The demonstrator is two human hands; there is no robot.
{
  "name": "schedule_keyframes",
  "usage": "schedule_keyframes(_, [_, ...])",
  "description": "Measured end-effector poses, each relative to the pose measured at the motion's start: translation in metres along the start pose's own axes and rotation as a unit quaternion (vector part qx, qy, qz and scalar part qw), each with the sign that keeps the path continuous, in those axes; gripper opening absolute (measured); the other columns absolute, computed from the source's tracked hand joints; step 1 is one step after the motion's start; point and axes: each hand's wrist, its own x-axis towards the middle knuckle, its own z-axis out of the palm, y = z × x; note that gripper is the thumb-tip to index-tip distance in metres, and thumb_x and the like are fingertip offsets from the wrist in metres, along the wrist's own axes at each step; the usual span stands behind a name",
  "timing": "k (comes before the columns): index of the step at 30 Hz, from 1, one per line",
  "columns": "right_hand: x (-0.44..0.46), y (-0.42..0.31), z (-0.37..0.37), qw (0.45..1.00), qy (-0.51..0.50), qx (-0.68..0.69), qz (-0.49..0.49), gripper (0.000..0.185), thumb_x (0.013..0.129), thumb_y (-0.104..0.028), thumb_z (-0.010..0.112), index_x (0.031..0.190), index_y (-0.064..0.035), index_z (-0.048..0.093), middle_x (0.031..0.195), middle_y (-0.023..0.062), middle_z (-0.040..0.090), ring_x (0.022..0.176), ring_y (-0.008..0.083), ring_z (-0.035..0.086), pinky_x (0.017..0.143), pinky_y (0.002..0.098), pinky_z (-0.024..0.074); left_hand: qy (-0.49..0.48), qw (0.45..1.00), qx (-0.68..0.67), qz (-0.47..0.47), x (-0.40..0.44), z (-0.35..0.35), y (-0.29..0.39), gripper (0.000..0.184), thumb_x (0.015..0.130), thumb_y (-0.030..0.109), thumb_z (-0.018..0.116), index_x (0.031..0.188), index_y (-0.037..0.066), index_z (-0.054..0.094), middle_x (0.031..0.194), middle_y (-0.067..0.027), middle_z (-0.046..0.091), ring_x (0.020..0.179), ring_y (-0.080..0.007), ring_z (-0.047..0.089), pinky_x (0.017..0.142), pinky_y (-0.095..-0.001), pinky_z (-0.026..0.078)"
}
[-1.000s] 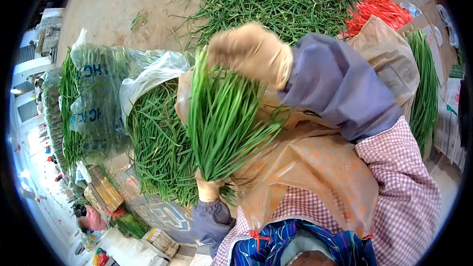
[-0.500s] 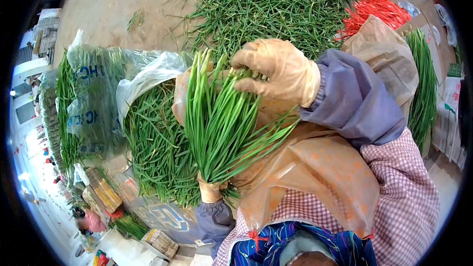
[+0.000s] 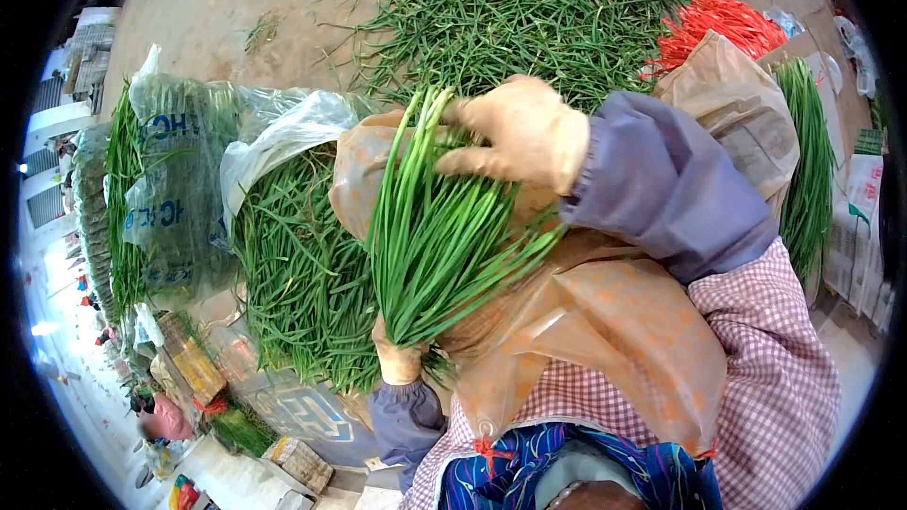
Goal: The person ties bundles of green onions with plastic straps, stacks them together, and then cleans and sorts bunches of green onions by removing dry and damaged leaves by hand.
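Note:
A bunch of garlic chives point(image 3: 444, 246) spreads in front of me, pale stem ends upward and green leaves fanning down and right. My left hand point(image 3: 401, 359), in a pale glove, is closed around its lower end; the leaves hide most of its fingers. At the top, my gloved right hand point(image 3: 524, 132) has its thumb and fingers curled about the stem ends, slightly blurred. Beneath the bunch is a tan plastic apron point(image 3: 586, 312) with orange marks. Loose chives point(image 3: 302, 274) lie heaped just left of the bunch.
A large heap of chives point(image 3: 520, 19) covers the floor ahead. Red ties point(image 3: 723, 28) lie at its right, near a brown plastic bag point(image 3: 732, 109) and more upright chives point(image 3: 803, 170). Clear printed plastic point(image 3: 179, 179) wraps chives at the left.
The pale stem ends have shifted right and drawn closer together beside my right hand. My right hand has moved slightly left, its fingers now blurred. My left hand keeps its hold below.

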Motion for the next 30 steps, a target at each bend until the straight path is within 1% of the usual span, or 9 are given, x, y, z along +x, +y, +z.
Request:
schedule_keyframes(6, [0.029,0.017,0.027,0.984,0.150,-0.024,-0.094,0.017,0.085,-0.024,0.065,0.090,-0.0081,0.068,0.071,0.0137,0.064,0.065,0.0304,0.063,0.061,0.0400,0.0508,-0.026,0.984,-0.098,-0.147,-0.002,-0.008,-0.014,0.021,0.084,0.006,0.063,0.104,-0.001,0.059,0.074,-0.0072,0.064,0.053,-0.0128,0.056,0.045,-0.0258,0.042])
schedule_keyframes(13, [0.007,0.069,-0.038,0.847,0.367,0.386,0.009,0.014,0.089,-0.016,0.067,0.097,-0.0042,0.069,0.078,0.0009,0.067,0.070,0.0109,0.061,0.071,0.0252,0.0519,-0.058,0.921,-0.304,-0.236,0.003,-0.002,0.000,0.014,0.086,0.009,0.062,0.096,0.000,0.058,0.056,-0.0051,0.054,0.037,-0.0107,0.041,0.035,-0.0242,0.027])
schedule_keyframes(15, [-0.007,0.033,-0.029,0.923,0.282,0.216,-0.148,0.014,0.082,-0.009,0.072,0.095,-0.0034,0.070,0.099,0.0083,0.069,0.091,0.0190,0.064,0.082,0.0328,0.0517,-0.086,0.893,-0.350,-0.271,0.006,-0.007,-0.008,0.015,0.086,0.009,0.063,0.098,0.000,0.058,0.060,-0.0055,0.057,0.039,-0.0106,0.044,0.035,-0.0238,0.028])
schedule_keyframes(17, [-0.008,0.001,-0.023,0.974,0.174,-0.077,-0.125,0.043,0.083,-0.042,0.067,0.108,-0.0069,0.068,0.105,0.0119,0.067,0.102,0.0297,0.061,0.103,0.0478,0.0342,-0.060,0.944,-0.235,-0.222,0.007,-0.001,0.004,0.017,0.085,0.009,0.064,0.099,0.001,0.059,0.063,-0.0060,0.059,0.041,-0.0110,0.047,0.036,-0.0235,0.030])
schedule_keyframes(19, [0.012,-0.015,-0.011,0.999,0.036,0.001,0.006,0.051,0.083,-0.048,0.065,0.112,-0.0063,0.067,0.103,0.0132,0.068,0.100,0.0299,0.062,0.105,0.0469,0.0308,-0.042,0.955,-0.194,-0.219,0.004,-0.003,0.007,0.021,0.084,0.009,0.067,0.102,0.002,0.059,0.073,-0.0072,0.064,0.052,-0.0131,0.056,0.042,-0.0239,0.039])
schedule_keyframes(21, [0.024,-0.018,0.007,0.988,0.023,0.146,0.044,0.048,0.080,-0.042,0.070,0.110,-0.0043,0.067,0.100,0.0126,0.069,0.094,0.0271,0.064,0.098,0.0407,0.0405,-0.049,0.989,0.101,0.099,0.008,-0.006,-0.021,0.023,0.082,0.010,0.068,0.103,0.002,0.060,0.079,-0.0077,0.066,0.061,-0.0160,0.060,0.050,-0.0260,0.045])
schedule_keyframes(26, [0.040,-0.010,0.030,0.910,0.022,0.407,0.077,0.030,0.076,-0.022,0.077,0.094,0.0001,0.071,0.083,0.0081,0.069,0.079,0.0152,0.063,0.075,0.0308,0.0509,-0.020,0.981,-0.089,-0.170,-0.007,-0.007,-0.010,0.026,0.078,0.008,0.070,0.102,0.003,0.063,0.089,-0.0080,0.068,0.076,-0.0243,0.064,0.065,-0.0315,0.052])
schedule_keyframes(27, [0.037,-0.008,0.026,0.879,0.006,0.470,0.079,0.028,0.076,-0.021,0.078,0.094,-0.0008,0.072,0.083,0.0079,0.069,0.079,0.0152,0.063,0.075,0.0310,0.0508,-0.040,0.998,0.040,-0.029,-0.004,-0.007,-0.017,0.025,0.081,0.011,0.070,0.105,0.005,0.062,0.090,-0.0067,0.068,0.075,-0.0247,0.064,0.065,-0.0316,0.052])
schedule_keyframes(30, [0.038,-0.006,0.028,0.887,-0.025,0.445,0.121,0.029,0.077,-0.026,0.079,0.094,-0.0029,0.073,0.084,0.0085,0.070,0.079,0.0144,0.063,0.078,0.0308,0.0505,-0.031,0.984,-0.100,-0.144,-0.008,-0.005,-0.017,0.029,0.083,0.013,0.070,0.110,0.007,0.061,0.093,-0.0072,0.069,0.077,-0.0253,0.065,0.067,-0.0312,0.052])
